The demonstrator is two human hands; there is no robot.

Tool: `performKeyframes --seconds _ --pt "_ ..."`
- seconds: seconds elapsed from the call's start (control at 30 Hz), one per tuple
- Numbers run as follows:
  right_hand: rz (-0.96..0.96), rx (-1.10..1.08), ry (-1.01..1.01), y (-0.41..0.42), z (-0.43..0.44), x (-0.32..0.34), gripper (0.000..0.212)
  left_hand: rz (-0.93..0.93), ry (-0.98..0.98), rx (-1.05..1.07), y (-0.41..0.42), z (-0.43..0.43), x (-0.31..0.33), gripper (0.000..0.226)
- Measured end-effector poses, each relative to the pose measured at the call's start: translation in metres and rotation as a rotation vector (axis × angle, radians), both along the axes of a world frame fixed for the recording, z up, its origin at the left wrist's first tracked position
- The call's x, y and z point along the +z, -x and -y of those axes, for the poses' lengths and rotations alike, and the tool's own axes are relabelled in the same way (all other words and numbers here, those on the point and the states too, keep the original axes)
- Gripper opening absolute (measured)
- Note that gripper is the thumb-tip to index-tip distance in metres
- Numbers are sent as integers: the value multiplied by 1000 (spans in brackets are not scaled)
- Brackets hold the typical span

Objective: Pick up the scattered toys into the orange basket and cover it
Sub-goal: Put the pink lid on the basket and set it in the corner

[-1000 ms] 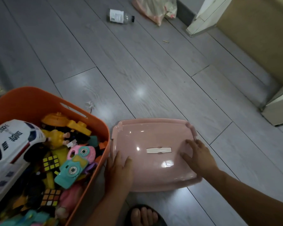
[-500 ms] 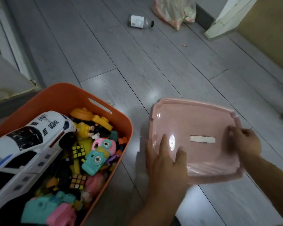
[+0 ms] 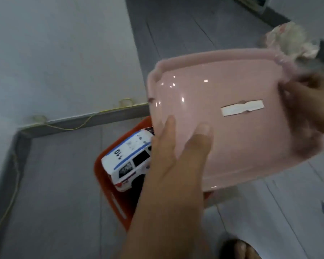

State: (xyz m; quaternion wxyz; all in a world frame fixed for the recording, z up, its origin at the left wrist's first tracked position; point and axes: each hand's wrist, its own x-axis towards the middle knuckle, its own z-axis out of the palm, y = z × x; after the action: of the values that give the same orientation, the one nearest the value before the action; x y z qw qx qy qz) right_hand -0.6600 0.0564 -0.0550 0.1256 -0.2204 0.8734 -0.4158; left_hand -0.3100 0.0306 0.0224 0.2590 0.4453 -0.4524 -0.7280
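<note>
Left hand [image 3: 176, 156] and right hand [image 3: 314, 101] are gripping pink lid [image 3: 232, 146] by opposite edges, lining it up over orange basket [image 3: 108, 193] for covering.

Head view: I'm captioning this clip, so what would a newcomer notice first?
The glossy pink lid fills the right-centre, held tilted by the left hand at its near edge and the right hand at its right edge. Below-left, a white police car sits in the orange basket, partly behind the lid.
</note>
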Motion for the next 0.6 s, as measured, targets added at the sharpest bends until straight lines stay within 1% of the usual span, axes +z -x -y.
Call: performKeyframes --seconds 0.03,0.07,0.13,0.17,0.2,0.23,0.27,0.3,0.33,0.37,0.4,0.43,0.5,0.53,0.57,0.6 --pt "-65 78 -42 -30 14 14 32 -27 -37 47 -22 8 -5 87" --pt "-103 161 -69 -45 34 12 37 -25 -49 84 -45 13 -13 90" --pt "-213 354 -232 -80 63 18 46 38 -106 157 -71 23 -21 101" --pt "-262 403 -286 -95 73 19 51 44 -147 158 -87 21 -26 100" --pt "-272 432 -309 -100 79 14 54 12 -248 278 -104 11 -38 89" --pt "-248 458 -332 -112 84 13 56 -16 -296 377 -118 11 -52 74" --pt "-223 481 -344 -115 86 6 58 3 -286 391 -124 13 -64 61" --pt "-178 501 -339 -122 84 3 61 65 -266 382 -122 16 -69 54" --pt "-157 527 -341 -123 84 -8 64 168 -199 376 -121 19 -77 52" --pt "-135 544 -355 -127 81 -14 68 291 -233 338 -110 17 -77 53" --pt "-155 566 -362 -129 80 -23 71 313 -289 290 -108 11 -75 55" --pt "-173 571 -371 -132 80 -28 73 274 -297 272 -111 6 -70 55" --pt "-203 573 -376 -132 82 -37 74 187 -318 270 -119 7 -73 38" --pt "-194 570 -373 -130 82 -39 75 192 -324 286 -122 9 -73 31" --pt "-172 568 -373 -129 82 -39 76 208 -272 263 -127 12 -72 30" --pt "-156 566 -365 -128 82 -40 78 243 -247 287 -130 16 -76 35"
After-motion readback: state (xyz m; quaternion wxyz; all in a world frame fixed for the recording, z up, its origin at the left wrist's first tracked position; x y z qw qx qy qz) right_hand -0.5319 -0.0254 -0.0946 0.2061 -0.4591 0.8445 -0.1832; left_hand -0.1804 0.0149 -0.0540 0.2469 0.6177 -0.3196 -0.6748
